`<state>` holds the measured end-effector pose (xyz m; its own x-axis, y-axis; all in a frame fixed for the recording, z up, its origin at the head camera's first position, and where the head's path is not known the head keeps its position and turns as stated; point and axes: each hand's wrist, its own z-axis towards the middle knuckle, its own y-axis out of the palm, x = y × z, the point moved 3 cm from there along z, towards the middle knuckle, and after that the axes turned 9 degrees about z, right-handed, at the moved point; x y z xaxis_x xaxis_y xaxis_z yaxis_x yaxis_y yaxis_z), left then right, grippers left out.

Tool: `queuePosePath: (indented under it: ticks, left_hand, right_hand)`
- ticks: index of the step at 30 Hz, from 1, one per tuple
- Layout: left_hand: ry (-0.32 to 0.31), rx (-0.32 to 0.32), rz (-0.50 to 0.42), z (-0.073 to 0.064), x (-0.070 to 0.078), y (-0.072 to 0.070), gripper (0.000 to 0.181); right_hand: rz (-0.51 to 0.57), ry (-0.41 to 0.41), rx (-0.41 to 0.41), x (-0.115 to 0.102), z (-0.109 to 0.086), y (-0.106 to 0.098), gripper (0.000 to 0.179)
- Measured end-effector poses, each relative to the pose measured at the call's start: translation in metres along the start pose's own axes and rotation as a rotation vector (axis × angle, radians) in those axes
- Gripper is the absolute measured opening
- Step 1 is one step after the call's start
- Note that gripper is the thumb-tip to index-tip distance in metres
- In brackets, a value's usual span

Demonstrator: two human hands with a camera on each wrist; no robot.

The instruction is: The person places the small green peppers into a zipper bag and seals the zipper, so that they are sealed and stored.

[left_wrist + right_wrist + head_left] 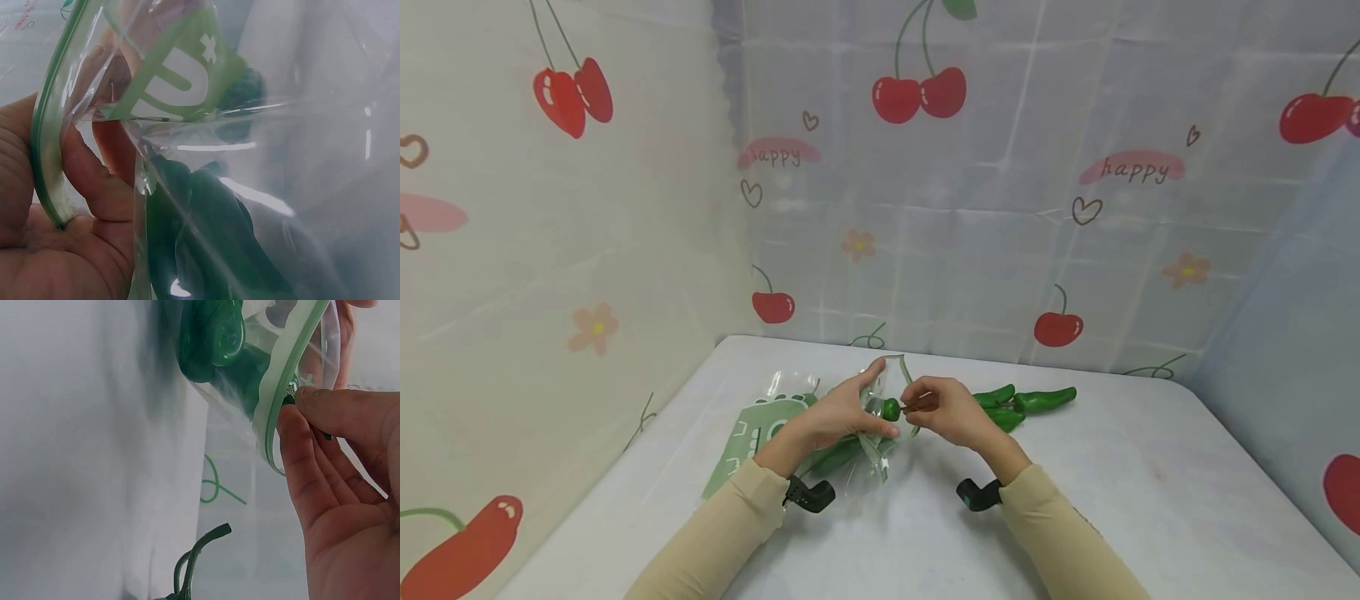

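A clear zip bag (891, 375) with a green zip edge stands mouth toward the right. My left hand (842, 412) grips its mouth, thumb and fingers spread apart, with the zip edge across the palm in the left wrist view. Several green peppers (212, 231) lie inside the bag. At the mouth, my right hand (951, 412) pinches the stem of a green pepper (891, 409) between thumb and fingers. Its body is within the bag mouth, partly hidden by the plastic in the right wrist view.
Several loose green peppers (1045, 401) lie on the white table (1135, 483), right of and behind my right hand. Left of my left hand lies plastic with a green printed figure (741, 437); I cannot tell whether it is a separate bag. A cherry-printed curtain (955, 275) stands behind.
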<state>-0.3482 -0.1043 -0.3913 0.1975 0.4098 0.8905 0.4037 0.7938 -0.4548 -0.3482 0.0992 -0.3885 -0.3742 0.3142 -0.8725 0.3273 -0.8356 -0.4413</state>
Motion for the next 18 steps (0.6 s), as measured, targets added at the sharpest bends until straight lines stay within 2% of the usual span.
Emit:
queuePosePath:
  ticks: [8,14,18]
  left_hand:
    - [0.008,-0.008,-0.011,0.0004,-0.0001,-0.0020,0.124]
    - [0.015,-0.019,-0.014,0.0011,-0.0008,-0.0033,0.127]
    - [0.020,-0.017,-0.010,0.0013,-0.0012,-0.0035,0.127]
  right_hand:
    - [0.115,0.003,-0.060,0.0002,-0.0006,0.0007,0.027]
    - [0.121,0.014,-0.089,0.0001,-0.0022,-0.0002,0.030]
    - [0.107,0.020,-0.076,0.0013,-0.0027,-0.0012,0.030]
